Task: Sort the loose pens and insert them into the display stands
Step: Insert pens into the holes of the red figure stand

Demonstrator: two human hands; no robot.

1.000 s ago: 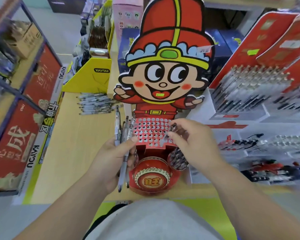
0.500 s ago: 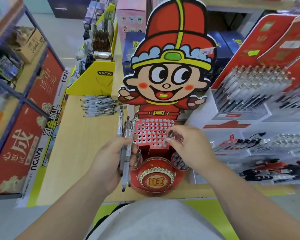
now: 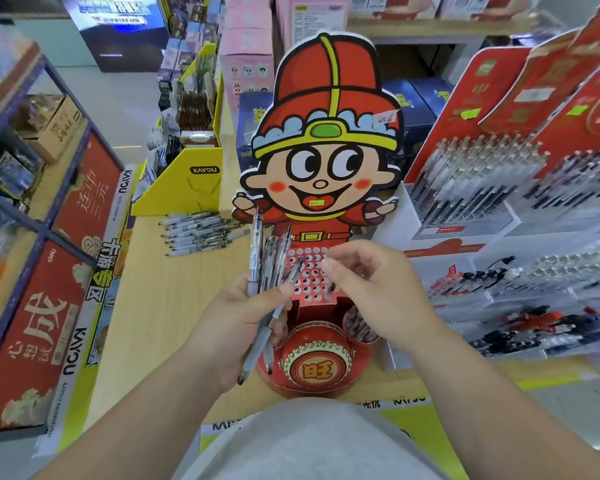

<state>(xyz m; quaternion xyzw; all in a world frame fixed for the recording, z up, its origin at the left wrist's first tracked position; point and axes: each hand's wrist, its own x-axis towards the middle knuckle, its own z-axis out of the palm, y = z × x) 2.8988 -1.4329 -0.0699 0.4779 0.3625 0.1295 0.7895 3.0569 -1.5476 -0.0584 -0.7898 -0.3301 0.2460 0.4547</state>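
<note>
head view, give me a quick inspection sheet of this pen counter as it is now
surface: wooden counter, bare in front of the left hand
job's things: cartoon pen stand upright at centre, its hole grid mostly unfilled; loose pens lying in a pile behind, left of the stand
clutter: yellow box at the back left
grips: left hand shut on a bundle of pens; right hand over the grid, fingers curled, nothing clearly held
cables: nothing seen
surroundings: filled pen racks to the right, red shelf banners to the left, blue boxes behind the stand
</note>
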